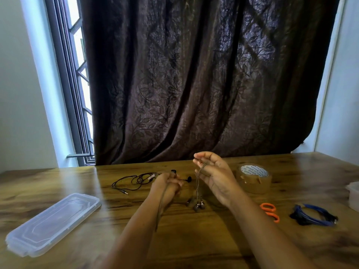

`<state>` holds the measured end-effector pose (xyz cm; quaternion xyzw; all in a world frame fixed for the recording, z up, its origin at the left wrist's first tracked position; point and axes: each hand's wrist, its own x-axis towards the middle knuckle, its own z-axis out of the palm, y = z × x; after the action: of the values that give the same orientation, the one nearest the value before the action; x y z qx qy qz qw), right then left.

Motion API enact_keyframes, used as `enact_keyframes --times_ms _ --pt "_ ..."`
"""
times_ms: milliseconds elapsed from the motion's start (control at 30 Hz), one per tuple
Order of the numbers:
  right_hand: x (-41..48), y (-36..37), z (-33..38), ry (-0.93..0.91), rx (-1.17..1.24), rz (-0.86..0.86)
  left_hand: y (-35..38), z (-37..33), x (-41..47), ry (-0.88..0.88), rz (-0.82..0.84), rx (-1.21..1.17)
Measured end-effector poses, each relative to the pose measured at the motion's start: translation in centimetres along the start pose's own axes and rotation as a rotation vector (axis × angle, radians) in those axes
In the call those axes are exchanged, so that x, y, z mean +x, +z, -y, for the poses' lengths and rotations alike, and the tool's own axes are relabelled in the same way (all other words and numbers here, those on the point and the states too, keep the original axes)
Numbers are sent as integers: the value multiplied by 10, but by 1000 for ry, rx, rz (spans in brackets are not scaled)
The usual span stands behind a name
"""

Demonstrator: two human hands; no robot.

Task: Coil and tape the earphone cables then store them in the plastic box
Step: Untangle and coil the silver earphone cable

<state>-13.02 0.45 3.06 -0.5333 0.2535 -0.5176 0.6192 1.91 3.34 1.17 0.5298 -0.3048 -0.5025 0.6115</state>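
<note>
Earphone cable (pixel 198 183), grey, hangs looped round the loosely curled fingers of the right hand (pixel 215 177), buds dangling near the table; the left hand (pixel 168 184) grips its other end, fingers curled; coiling looks barely begun; black earphones (pixel 136 180) lie loose; tape roll (pixel 254 178) untouched; blue cable (pixel 314 214) seems bundled; plastic box (pixel 353 193) waits far right.

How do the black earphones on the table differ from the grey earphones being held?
The black earphones lie sprawled on the table; the grey earphones dangle from the right hand, their cable running to the left hand. The black pair's plug shows; the grey pair's does not. Both are wired.
</note>
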Motion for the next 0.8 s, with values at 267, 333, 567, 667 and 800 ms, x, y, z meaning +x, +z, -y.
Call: enact_keyframes --times_ms 267,333,567,667,800 --pt "-9 1 6 -67 -100 129 0 10 0 41 -55 448" --pt "-11 3 6 -53 -151 179 -2 11 0 181 -64 962" --pt "-13 5 7 23 -198 242 -6 11 -12 371 -145 1380" --pt "-12 7 7 53 -253 178 -1 12 -19 529 -117 1485" --pt "-9 8 7 29 -332 74 6 10 -22 710 -94 1524"
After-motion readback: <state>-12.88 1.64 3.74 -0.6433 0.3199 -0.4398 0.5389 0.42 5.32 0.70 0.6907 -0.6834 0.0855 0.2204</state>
